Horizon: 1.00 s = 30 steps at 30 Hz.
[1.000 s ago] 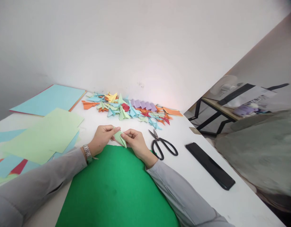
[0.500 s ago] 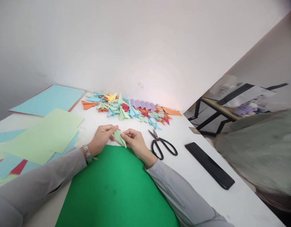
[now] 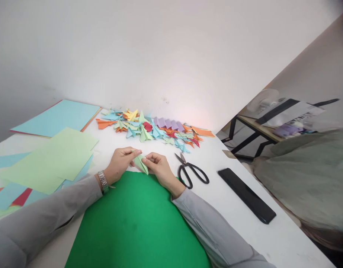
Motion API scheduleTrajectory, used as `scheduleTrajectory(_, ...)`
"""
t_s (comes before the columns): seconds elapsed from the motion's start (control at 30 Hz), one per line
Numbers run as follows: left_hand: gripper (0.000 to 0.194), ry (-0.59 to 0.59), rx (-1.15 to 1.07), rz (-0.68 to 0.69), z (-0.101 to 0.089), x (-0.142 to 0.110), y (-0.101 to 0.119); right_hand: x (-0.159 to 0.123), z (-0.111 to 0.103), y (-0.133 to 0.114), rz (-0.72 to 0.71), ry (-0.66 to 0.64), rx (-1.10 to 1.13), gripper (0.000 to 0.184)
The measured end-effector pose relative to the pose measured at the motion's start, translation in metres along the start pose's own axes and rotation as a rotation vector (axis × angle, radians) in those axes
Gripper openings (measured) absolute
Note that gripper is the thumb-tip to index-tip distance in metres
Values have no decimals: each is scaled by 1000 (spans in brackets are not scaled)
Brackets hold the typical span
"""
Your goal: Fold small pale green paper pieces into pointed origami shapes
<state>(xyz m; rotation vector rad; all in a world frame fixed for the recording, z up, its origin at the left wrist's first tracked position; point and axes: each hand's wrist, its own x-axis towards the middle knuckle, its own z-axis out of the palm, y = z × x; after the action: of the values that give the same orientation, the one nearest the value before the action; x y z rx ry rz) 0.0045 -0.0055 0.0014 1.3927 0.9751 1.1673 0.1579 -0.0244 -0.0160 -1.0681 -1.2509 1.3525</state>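
Observation:
A small folded piece of light green paper [image 3: 140,163] is held between my two hands, above the far edge of a green sheet [image 3: 138,219]. My left hand [image 3: 121,162] pinches its upper left end between thumb and fingers. On the other side, my right hand [image 3: 160,167] grips the paper's right edge, thumb on top. The fingers beneath the paper are partly hidden. Just right of my right hand lies a pair of black-handled scissors [image 3: 193,173], blades slightly apart. Beyond both hands is a pile of small folded paper shapes [image 3: 146,128] in several colours.
Light green sheets [image 3: 53,160] overlap blue and red paper at the left. Behind them lies a stack topped with light blue paper [image 3: 61,117]. A long black case [image 3: 246,195] rests near the table's right edge. A wall rises behind the table, and a low shelf [image 3: 257,128] stands beyond.
My left thumb and fingers have shifted slightly back and forth along the upper end of the folded paper. My right hand keeps its grip, nearly still.

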Motion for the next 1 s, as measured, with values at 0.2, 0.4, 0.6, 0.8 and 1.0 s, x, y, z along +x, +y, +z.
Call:
scheduleTrajectory(0.2, 29, -27, 78, -11, -1, 1, -5, 1, -1, 0, -44, 36, -98, 33)
scheduleTrajectory(0.4, 27, -78, 168, -11, -1, 0, -5, 0, 0, -2, -16, 20, -47, 33)
scheduleTrajectory(0.6, 26, -51, 102, -47, -1, 1, -7, 0, 1, -2, 9, -43, -64, 34)
scheduleTrajectory(0.8, 30, -54, 108, -45, 0, 0, -5, 0, 0, -3, 18, -56, -47, 33)
scheduleTrajectory(1.0, 37, -6, 81, -53, 1, -1, -2, 1, 0, -3, 27, -105, -47, 34)
